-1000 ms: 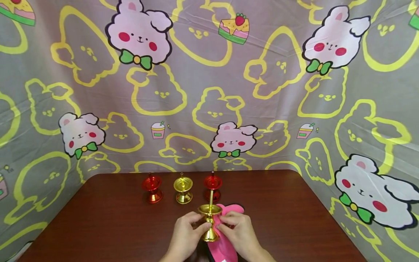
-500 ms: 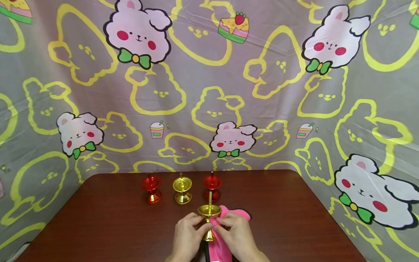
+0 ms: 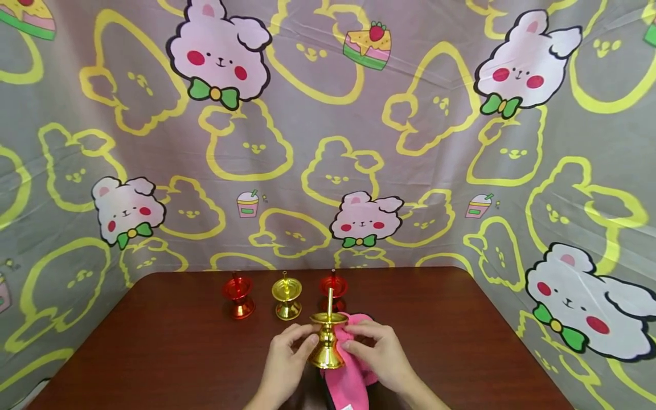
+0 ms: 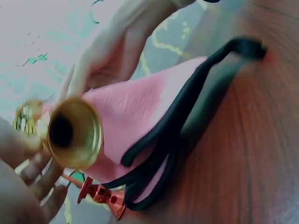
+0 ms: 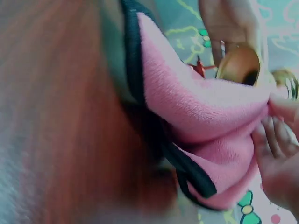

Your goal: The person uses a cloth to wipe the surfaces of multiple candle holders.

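Observation:
A shiny gold candle holder [image 3: 327, 356] with a thin upright stem and a shallow dish stands between my hands above the table. My left hand [image 3: 288, 357] grips it from the left, thumb and fingers at its waist. My right hand [image 3: 384, 354] pinches a pink cloth [image 3: 349, 382] with dark edging against the holder's right side. In the left wrist view the holder's hollow base [image 4: 88, 135] faces the camera, and the cloth [image 4: 133, 109] hangs beside it. The right wrist view shows the cloth [image 5: 201, 107] in folds, covering part of the holder [image 5: 238, 63].
Near the back of the brown table [image 3: 169, 353] stand a red candle holder [image 3: 240, 299], a gold one [image 3: 287, 293] and another red one [image 3: 340, 285], partly hidden behind the held holder. A patterned curtain [image 3: 307, 122] surrounds the table's back and sides.
The held candle holder has risen slightly and its base has swung toward the head camera. My hands have moved a little apart, and the cloth's far end has drawn in beside the holder.

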Available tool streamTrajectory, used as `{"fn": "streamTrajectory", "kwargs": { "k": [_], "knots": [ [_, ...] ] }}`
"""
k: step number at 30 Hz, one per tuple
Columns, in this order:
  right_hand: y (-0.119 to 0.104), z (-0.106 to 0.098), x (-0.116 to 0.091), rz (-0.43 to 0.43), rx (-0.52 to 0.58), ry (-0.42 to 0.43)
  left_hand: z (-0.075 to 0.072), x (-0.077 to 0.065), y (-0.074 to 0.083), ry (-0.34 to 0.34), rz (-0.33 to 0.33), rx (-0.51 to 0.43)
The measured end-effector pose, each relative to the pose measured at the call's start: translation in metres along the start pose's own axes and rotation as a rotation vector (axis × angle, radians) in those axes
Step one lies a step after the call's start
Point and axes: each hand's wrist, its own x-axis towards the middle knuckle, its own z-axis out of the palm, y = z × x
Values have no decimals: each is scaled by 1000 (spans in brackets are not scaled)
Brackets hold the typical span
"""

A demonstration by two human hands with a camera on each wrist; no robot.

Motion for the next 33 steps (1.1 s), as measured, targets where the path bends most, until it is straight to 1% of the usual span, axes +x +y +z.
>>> {"fn": "streamTrajectory", "kwargs": {
  "k": [2,5,8,9,11,14,18,19,22,23,26,29,30,32,33],
  "knots": [
    [2,-7,1,-1,77,-65,-3,1,1,-47,-28,-98],
    [7,-11,1,-61,203,-159,-7,1,2,-159,-107,-290],
    [11,-10,0,-149,310,-231,-8,-2,0,-288,-130,-383],
    [12,-9,0,-171,335,-248,-8,-2,-1,-327,-134,-404],
    [13,-8,-1,-190,365,-265,-9,-3,-3,-385,-116,-398],
    [14,-7,-3,-194,383,-259,-10,-4,-6,-422,-70,-367],
    [15,-7,-4,-192,365,-237,-11,-3,-7,-422,-12,-340],
    [15,-7,-4,-181,352,-227,-11,-3,-6,-417,2,-334],
    [14,-7,-5,-200,285,-198,-10,-2,-4,-395,35,-306],
    [14,-7,-5,-193,270,-185,-9,-2,-3,-385,37,-292],
    [13,-6,-6,-207,210,-150,-8,-1,1,-352,14,-252],
    [11,-5,-8,-170,165,-118,-5,-2,4,-315,-28,-208],
    [10,-4,-9,-170,142,-112,-5,-3,4,-302,-39,-196],
    [9,-4,-10,-153,106,-97,-3,-4,6,-280,-45,-174],
    [8,-4,-10,-159,85,-89,-2,-4,6,-271,-43,-167]
  ]
}}
